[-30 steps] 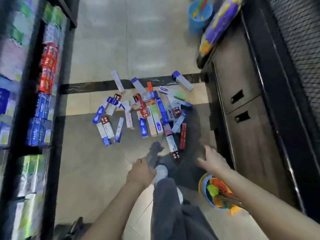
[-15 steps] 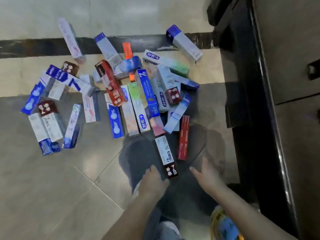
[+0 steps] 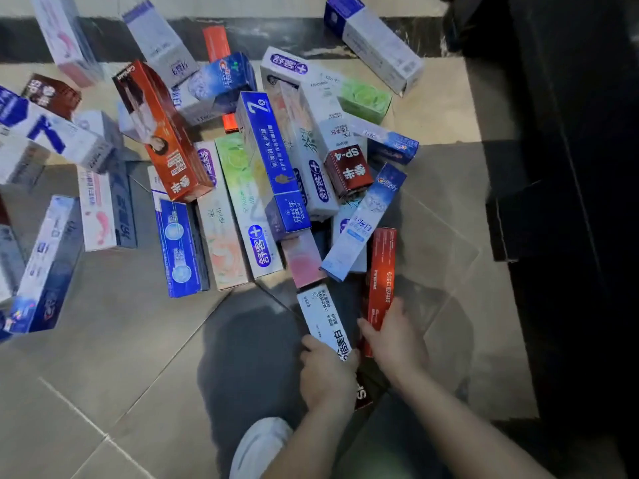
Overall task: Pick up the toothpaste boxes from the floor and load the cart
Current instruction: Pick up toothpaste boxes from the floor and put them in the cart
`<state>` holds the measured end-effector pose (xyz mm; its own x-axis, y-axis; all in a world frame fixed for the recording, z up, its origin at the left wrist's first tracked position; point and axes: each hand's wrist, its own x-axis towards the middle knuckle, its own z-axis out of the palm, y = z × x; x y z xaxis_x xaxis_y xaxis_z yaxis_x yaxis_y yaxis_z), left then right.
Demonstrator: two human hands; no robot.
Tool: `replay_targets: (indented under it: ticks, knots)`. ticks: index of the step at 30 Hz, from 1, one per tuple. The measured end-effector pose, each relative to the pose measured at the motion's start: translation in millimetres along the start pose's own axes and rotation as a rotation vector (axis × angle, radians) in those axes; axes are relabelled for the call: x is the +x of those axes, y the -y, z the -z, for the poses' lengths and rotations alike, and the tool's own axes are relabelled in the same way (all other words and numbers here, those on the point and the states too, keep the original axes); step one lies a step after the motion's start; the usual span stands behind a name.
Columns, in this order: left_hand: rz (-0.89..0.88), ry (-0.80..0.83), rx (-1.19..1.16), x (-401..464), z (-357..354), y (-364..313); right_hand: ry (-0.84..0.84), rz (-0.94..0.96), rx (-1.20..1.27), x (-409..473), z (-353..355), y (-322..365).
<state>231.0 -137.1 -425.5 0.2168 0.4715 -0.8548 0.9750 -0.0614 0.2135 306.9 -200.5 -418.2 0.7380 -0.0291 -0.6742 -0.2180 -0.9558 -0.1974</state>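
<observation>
The toothpaste boxes (image 3: pixel 242 174) lay in a loose heap across the tiled floor (image 3: pixel 114 357), several stacked over one another and most running lengthwise toward the person. The heap's far edge crossed a dark band of tile (image 3: pixel 287 36), where a white box with a blue end (image 3: pixel 375 41) lay at a slant. Its near edge ended in two boxes that jutted out of the pile: a white box with dark print (image 3: pixel 323 314) and, just beside it on the right, a red box (image 3: pixel 380 274).

The left hand (image 3: pixel 326 373) had its fingers curled round the near end of the white box, the thumb on the box's left edge. The right hand (image 3: pixel 397 338) gripped the near end of the red box, thumb on the inner edge and fingers wrapped over the outer one; whether either box was lifted off the floor could not be made out.

On the right a dark cabinet (image 3: pixel 570 167) stood close to the pile, leaving only a narrow strip of bare tile between its base and the red box. To the left of the hands the floor lay open. A white shoe (image 3: pixel 257 447) showed below the left wrist.
</observation>
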Motion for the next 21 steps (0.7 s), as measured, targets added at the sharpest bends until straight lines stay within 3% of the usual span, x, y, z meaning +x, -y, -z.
replay_targets:
  ticks: [9,21]
  knots:
    - [0.000,0.031,-0.001,-57.3,63.5,14.9,-0.029,-0.049,-0.016,-64.2,48.5,0.0]
    - [-0.163,-0.075,-0.034,-282.5,245.6,-60.0,-0.051,0.084,-0.113,-250.9,257.7,59.1]
